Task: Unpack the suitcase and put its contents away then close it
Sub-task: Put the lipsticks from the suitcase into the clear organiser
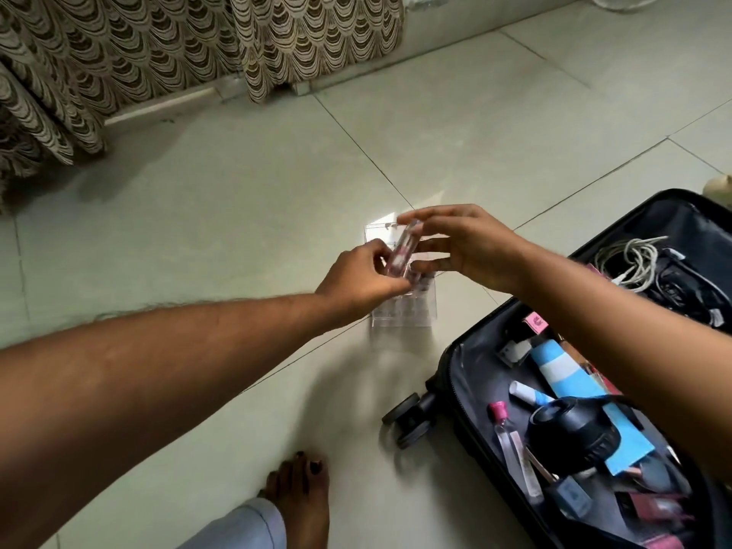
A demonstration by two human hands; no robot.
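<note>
The person's bare left forearm (158,350) lies nearest, running from the lower left edge of the view out to the left hand (362,277), with a bare foot (303,497) with dark-painted toenails and a pale trouser leg (241,528) on the floor below it. The left hand's fingers are curled, pinching the lower end of a slim clear tube with pink contents (126,249). The right hand (459,247) reaches in from the right, its fingers loosely spread, the fingertips touching the tube's upper end; I cannot tell whether they grip it. Both hands hover over a small clear plastic organiser box with compartments (404,307), which stands on the pale green tiled floor (237,215) just beside the suitcase's left edge.

The open black wheeled suitcase (455,374) lies flat at the right edge of the floor, two wheels (408,420) sticking out at its near left corner. The near half holds a black round-lidded bottle (570,433), a light blue and white striped tube (554,370), a clear vial with a pink cap (505,425) and other small cosmetics, blurred. The far half holds a coil of white cable (630,259).

A brown and cream scallop-patterned curtain (158,45) hangs to the floor along its far edge.
</note>
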